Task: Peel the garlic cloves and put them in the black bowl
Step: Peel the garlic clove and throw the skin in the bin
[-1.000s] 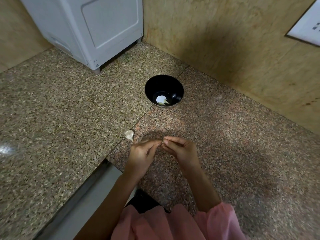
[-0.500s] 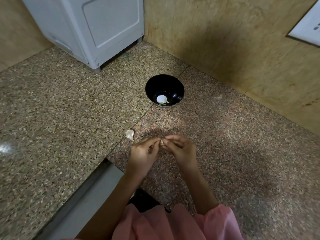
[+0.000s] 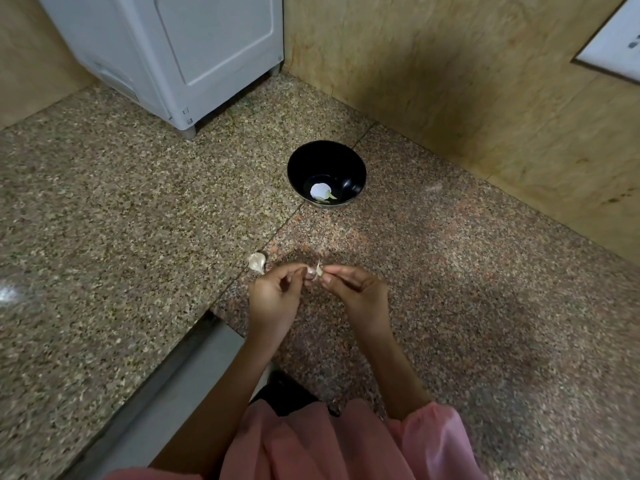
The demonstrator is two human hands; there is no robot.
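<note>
**A:** Where was the garlic?

**B:** One garlic clove (image 3: 312,271) was held above the desk (image 3: 104,220), between the two hands. The left hand (image 3: 273,299) pinched it, its fingers (image 3: 294,270) curled round it. The right hand (image 3: 356,289) met it from the other side, thumb and forefinger closed on a pale flake of skin (image 3: 319,266) that stuck up from the clove.

**A:** Any others?

**B:** A second clove (image 3: 257,262), unpeeled, lay on the desk just beside the left hand's knuckles, not touching them.

**A:** And the black bowl (image 3: 325,161)?

**B:** It stood upright further back, well apart from the hands, near the corner where the walls met. Inside, at the bottom, lay a white piece (image 3: 318,191) with a few greenish scraps (image 3: 330,195) against it. I could not tell whether that was a whole peeled clove.

**A:** What else was about?

**B:** A grey appliance (image 3: 194,46) stood on the desk to the rear left, and pink sleeves (image 3: 433,438) showed at the lower edge.
</note>
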